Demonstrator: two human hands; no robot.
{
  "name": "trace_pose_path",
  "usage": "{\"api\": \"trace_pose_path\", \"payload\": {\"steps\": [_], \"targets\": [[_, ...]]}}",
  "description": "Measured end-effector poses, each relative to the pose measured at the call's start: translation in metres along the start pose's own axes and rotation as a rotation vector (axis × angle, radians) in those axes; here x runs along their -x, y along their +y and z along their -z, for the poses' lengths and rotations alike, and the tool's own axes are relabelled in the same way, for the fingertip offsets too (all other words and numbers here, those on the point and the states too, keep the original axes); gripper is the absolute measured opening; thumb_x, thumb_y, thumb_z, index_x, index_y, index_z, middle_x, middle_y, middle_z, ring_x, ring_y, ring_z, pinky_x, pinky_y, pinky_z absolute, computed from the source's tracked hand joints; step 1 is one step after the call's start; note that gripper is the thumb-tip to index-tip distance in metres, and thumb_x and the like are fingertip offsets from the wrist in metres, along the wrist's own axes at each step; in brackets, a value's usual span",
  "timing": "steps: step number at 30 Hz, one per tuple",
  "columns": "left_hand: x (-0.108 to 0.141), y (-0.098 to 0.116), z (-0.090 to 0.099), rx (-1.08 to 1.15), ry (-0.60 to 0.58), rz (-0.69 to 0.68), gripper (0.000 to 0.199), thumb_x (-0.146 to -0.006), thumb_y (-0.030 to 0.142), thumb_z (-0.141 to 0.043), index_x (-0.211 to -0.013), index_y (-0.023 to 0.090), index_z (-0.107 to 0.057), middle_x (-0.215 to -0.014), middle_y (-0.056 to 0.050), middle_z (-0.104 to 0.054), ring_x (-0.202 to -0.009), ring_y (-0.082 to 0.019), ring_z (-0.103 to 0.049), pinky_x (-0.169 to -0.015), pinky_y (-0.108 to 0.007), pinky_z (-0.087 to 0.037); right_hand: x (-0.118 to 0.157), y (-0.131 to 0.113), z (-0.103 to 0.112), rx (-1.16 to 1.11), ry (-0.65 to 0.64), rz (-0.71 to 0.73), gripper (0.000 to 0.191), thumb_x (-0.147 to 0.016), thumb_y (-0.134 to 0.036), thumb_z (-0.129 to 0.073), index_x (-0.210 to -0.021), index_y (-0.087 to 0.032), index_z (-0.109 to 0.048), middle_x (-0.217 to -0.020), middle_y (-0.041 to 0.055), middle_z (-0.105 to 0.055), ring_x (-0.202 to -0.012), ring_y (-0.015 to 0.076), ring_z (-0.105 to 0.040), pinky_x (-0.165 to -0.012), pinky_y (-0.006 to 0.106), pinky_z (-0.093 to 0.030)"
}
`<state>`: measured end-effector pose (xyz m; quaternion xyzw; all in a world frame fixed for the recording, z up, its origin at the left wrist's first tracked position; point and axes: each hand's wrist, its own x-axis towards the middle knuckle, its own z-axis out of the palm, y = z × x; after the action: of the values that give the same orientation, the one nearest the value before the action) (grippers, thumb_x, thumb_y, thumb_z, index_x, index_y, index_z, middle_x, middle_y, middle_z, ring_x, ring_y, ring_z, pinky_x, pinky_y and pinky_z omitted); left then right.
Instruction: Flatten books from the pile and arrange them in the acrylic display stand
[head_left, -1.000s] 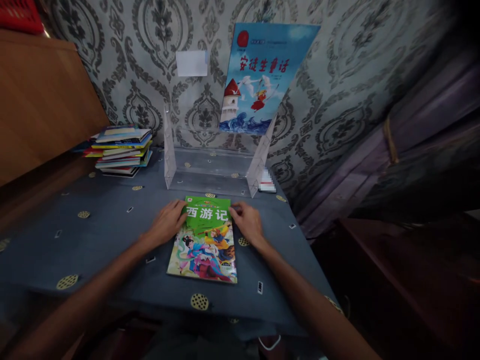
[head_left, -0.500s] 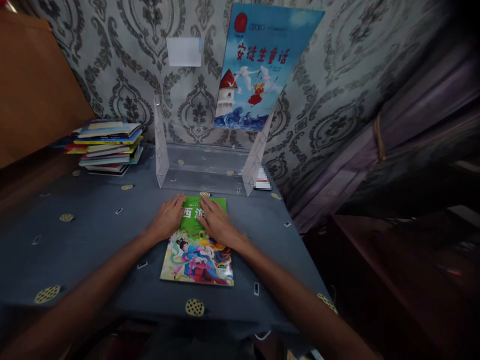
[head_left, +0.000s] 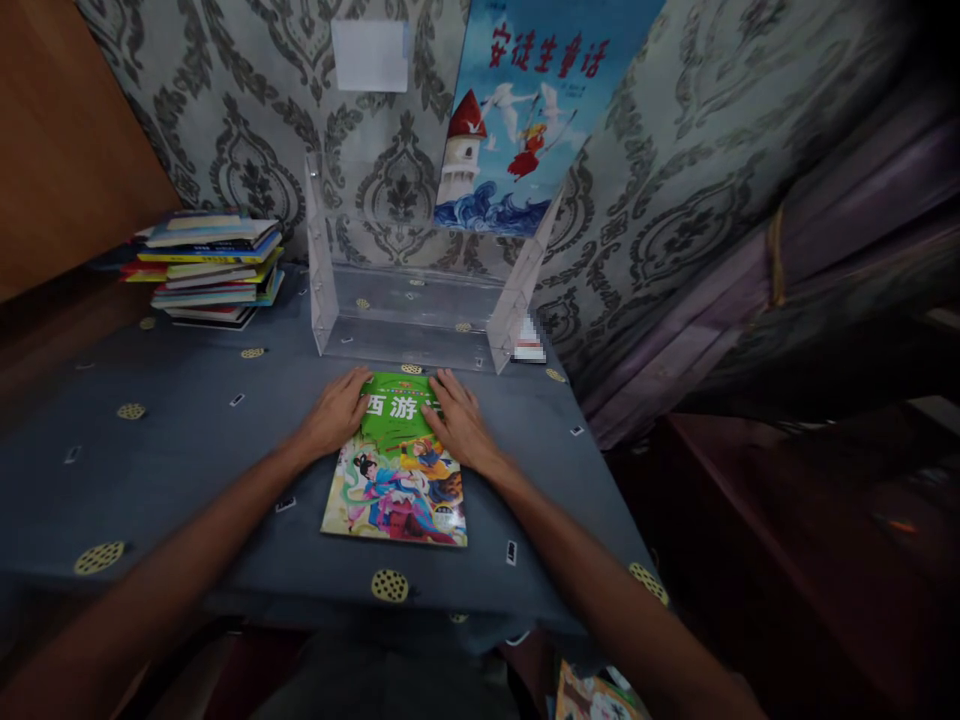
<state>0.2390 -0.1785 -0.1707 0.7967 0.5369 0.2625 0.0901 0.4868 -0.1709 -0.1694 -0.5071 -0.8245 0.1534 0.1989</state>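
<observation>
"Head view: where are the hands?"

"Apart, with a thin green-topped paper book (head_left: 397, 490) between them, flat on the dark blue patterned tablecloth (head_left: 187, 460). The left hand (head_left: 337, 415) lies along its upper left edge; the right hand (head_left: 461, 420) spreads over its upper right corner, fingers on the cover. Neither is clamped on it; how hard they press, I can't tell."

"How would you steady it well?"

"I'd want flat fingers and even pressure on both sides, so the glossy cover neither creases nor slides."

"Any containers?"

"One: a transparent plastic rack (head_left: 322, 290) with tall side panels, just beyond the book. The cloth's print shows through its tiers. A large blue illustrated cover (head_left: 517, 110) stands upright above its right part; whether the rack holds it, I can't tell."
</observation>
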Motion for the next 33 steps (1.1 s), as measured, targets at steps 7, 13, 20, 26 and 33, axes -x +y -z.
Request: {"api": "trace_pose_path", "payload": {"steps": [7,13,20,26,33], "targets": [[-0.004,-0.006,0.003,0.051,0.021,-0.042,0.038,-0.096,0.029,-0.038,-0.127,0.014,-0.054,-0.129,-0.015,-0.064,-0.121,-0.025,-0.059,-0.109,-0.044,-0.045,-0.001,-0.001,-0.002,0.046,0.004,-0.029,0.058,-0.100,-0.039,-0.043,-0.149,-0.008,-0.045,-0.161,0.0202,-0.035,-0.153,0.0289,-0.025,-0.122,0.051,-0.023],[-0.006,-0.015,0.009,0.064,0.000,-0.087,0.042,-0.096,0.039,-0.039,-0.126,0.016,-0.057,-0.128,-0.013,-0.066,-0.120,-0.026,-0.060,-0.108,-0.045,-0.046,0.000,-0.003,-0.003,0.060,0.034,-0.015,0.055,-0.101,-0.038,-0.042,-0.149,-0.012,-0.046,-0.160,0.0180,-0.037,-0.153,0.0277,-0.027,-0.121,0.051,-0.024],[0.002,-0.027,0.026,0.107,-0.117,-0.079,0.064,-0.098,0.062,-0.033,-0.136,0.017,-0.058,-0.148,-0.012,-0.056,-0.135,-0.027,-0.053,-0.117,-0.047,-0.038,0.001,-0.013,0.000,0.074,0.019,-0.045,0.055,-0.101,-0.034,-0.042,-0.149,-0.008,-0.044,-0.160,0.0196,-0.036,-0.153,0.0269,-0.025,-0.122,0.050,-0.023],[0.008,-0.026,0.033,0.095,-0.133,-0.057,0.078,-0.094,0.074,-0.030,-0.138,0.017,-0.059,-0.147,-0.011,-0.057,-0.136,-0.028,-0.053,-0.117,-0.046,-0.038,0.002,-0.016,0.002,0.085,0.015,-0.065,0.054,-0.101,-0.032,-0.043,-0.149,-0.008,-0.044,-0.161,0.0193,-0.035,-0.153,0.0268,-0.025,-0.122,0.051,-0.023],[0.009,-0.027,0.035,0.096,-0.135,-0.022,0.080,-0.092,0.077,-0.033,-0.139,0.018,-0.060,-0.143,-0.011,-0.060,-0.137,-0.029,-0.052,-0.116,-0.046,-0.039,0.004,-0.017,0.002,0.104,0.016,-0.055,0.054,-0.100,-0.030,-0.043,-0.149,-0.007,-0.044,-0.161,0.0192,-0.035,-0.153,0.0267,-0.026,-0.123,0.050,-0.023]]}}
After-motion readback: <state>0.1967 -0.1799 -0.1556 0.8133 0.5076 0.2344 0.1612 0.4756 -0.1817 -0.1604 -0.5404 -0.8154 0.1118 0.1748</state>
